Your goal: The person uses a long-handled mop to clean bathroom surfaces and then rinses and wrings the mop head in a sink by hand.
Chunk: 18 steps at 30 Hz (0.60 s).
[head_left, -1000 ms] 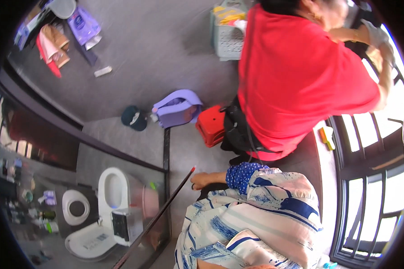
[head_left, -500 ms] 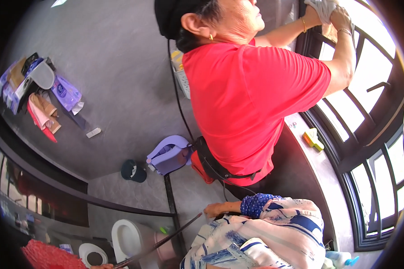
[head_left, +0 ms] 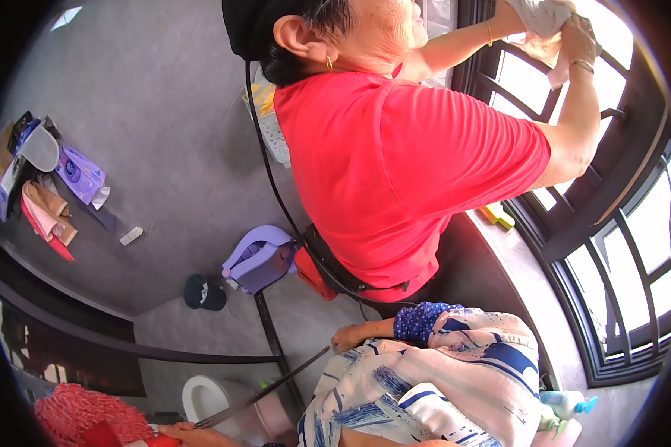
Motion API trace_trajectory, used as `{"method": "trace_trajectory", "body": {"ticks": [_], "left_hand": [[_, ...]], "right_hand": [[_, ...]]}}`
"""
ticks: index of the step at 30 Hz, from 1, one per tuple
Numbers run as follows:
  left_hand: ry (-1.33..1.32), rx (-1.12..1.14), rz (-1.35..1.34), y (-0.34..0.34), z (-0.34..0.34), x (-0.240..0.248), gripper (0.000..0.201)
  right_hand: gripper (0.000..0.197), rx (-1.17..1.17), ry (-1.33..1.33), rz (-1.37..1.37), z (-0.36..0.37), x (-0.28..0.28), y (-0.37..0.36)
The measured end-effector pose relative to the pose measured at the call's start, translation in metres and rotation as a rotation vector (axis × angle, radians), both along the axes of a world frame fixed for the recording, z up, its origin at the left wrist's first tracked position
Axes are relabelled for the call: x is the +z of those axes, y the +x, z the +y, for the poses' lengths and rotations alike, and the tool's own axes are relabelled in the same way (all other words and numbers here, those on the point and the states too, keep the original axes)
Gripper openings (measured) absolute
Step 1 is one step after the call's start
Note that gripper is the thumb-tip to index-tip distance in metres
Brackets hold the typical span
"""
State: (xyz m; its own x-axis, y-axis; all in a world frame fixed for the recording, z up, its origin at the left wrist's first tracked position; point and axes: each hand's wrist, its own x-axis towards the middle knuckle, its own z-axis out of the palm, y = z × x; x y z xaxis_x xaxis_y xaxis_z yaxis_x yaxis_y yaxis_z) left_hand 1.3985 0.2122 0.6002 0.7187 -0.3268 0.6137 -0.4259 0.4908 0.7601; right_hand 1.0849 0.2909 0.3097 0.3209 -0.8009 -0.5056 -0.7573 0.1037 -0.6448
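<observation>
A long dark pole (head_left: 276, 387) with a fluffy red duster head (head_left: 89, 414) slants across the lower part of the head view. My left hand (head_left: 190, 433), low at the picture's edge, is closed round the pole near the red head. My right hand (head_left: 349, 337), with a blue dotted cuff (head_left: 425, 322) above its wrist, is closed at the pole's upper end; its fingers are partly hidden. Patterned white and blue cloth (head_left: 425, 372) covers my arm. Ahead, a person in a red shirt (head_left: 395, 164) presses a pale cloth (head_left: 540, 22) to the window with both hands.
Black window bars (head_left: 600, 287) line the right side above a ledge (head_left: 514, 257) with a yellow-green tool (head_left: 497, 214). A toilet (head_left: 201, 398), a dark bin (head_left: 204, 293) and a purple plastic seat (head_left: 257, 261) stand left. Bottles (head_left: 566, 404) are at lower right.
The view has shifted, so the room appears farther left. The red duster head has come further into view with my left hand. The other person's cloth has moved on the window.
</observation>
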Motion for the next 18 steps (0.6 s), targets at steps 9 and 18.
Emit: {"method": "trace_trajectory", "body": {"ticks": [9,18], "left_hand": [[-0.017,-0.022,-0.011,0.014,0.015,-0.019,0.035],[0.063,0.176,-0.076,0.022,0.038,-0.01,0.036]], "right_hand": [[0.04,0.104,-0.009,0.077,0.013,-0.001,-0.009],[0.038,0.159,-0.03,0.059,0.018,0.002,0.0]]}}
